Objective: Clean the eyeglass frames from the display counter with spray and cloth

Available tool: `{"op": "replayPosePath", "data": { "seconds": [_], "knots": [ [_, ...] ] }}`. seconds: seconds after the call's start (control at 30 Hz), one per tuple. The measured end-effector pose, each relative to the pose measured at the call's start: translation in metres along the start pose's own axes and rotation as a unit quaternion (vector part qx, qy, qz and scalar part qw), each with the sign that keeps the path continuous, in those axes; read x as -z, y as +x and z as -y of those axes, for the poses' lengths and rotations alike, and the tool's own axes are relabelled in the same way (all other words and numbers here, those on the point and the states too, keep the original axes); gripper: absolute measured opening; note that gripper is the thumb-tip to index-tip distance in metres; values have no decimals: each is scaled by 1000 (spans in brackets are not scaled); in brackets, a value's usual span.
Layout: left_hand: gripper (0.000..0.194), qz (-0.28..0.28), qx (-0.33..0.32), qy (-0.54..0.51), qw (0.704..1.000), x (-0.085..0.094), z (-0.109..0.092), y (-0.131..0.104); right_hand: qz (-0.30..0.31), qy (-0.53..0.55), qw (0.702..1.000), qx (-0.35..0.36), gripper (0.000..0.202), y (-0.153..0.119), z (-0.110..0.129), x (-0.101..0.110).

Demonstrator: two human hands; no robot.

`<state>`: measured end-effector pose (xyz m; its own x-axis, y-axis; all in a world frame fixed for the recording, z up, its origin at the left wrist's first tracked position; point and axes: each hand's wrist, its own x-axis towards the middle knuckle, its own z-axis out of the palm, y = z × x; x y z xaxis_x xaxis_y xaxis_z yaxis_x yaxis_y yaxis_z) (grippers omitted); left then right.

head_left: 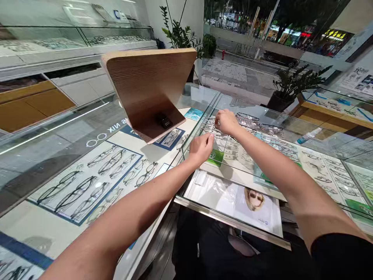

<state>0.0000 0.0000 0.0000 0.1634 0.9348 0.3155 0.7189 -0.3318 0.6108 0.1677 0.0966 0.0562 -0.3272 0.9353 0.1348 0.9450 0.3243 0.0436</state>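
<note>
My left hand (201,148) is closed, fingers curled and thumb uppermost, near the corner where two glass display cases meet. Just beyond it and to the right, my right hand (226,122) is curled with its fingertips turned down above the glass top. Whatever the fingers of either hand hold, if anything, is hidden. Below and around the hands, rows of eyeglasses (236,149) show in the right-hand display case. A green card (216,157) lies beneath, close to my left hand.
A wooden stand (154,81) with a small black object (165,122) on its base stands on the left case, above framed eyeglasses (113,161). A plastic-wrapped sheet (221,192) lies near my lap. A spray bottle (309,136) and a potted plant (297,87) are at right.
</note>
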Motion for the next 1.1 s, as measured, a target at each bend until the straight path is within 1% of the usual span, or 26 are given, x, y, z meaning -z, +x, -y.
{"op": "replayPosePath", "data": {
  "seconds": [0.13, 0.3, 0.5, 0.6, 0.7, 0.77, 0.83, 0.87, 0.9, 0.93, 0.97, 1.0, 1.03, 1.07, 1.1],
  "knots": [
    [45, 3, 0, 0, 1000, 1, 1, 1, 8, -2, 1000, -6, 18, 6, 0, -2],
    [44, -8, -6, -15, 1000, 2, 0, 0, 27, -4, 1000, 13, 16, 11, -1, -2],
    [45, 1, -3, -28, 1000, 3, -1, 0, 34, 7, 999, -8, 18, 4, -2, 5],
    [45, 6, -2, -30, 1000, 4, -1, 1, -11, 31, 999, -21, 23, -8, 4, 17],
    [45, 8, -2, -32, 999, 4, -2, 1, -73, 51, 996, -18, 26, -28, 13, 38],
    [45, 8, -2, -36, 999, 4, -2, 0, -76, 45, 996, 2, 28, -44, 19, 54],
    [45, 6, -4, -41, 999, 4, -2, 0, -36, 36, 999, 12, 30, -64, 23, 70],
    [45, 4, -5, -44, 999, 4, -1, 0, 6, 46, 999, 5, 31, -75, 26, 77],
    [45, 1, -5, -47, 999, 4, -1, 0, 69, 67, 995, -6, 33, -87, 29, 83],
    [45, -3, -5, -50, 999, 4, -1, 0, 153, 94, 984, -2, 35, -100, 33, 86],
    [45, -6, -4, -52, 999, 3, -1, 0, 247, 122, 961, 16, 35, -114, 38, 86],
    [45, -8, -2, -55, 998, 3, -2, 1, 328, 142, 933, 48, 34, -129, 45, 82],
    [45, -10, 0, -57, 998, 3, -2, 1, 375, 156, 910, 79, 34, -144, 53, 73],
    [45, -11, 2, -61, 998, 3, -2, 1, 382, 158, 906, 90, 36, -158, 61, 60],
    [45, -11, 5, -67, 998, 3, -3, 1, 361, 160, 914, 88, 39, -171, 70, 43]
  ]
}}
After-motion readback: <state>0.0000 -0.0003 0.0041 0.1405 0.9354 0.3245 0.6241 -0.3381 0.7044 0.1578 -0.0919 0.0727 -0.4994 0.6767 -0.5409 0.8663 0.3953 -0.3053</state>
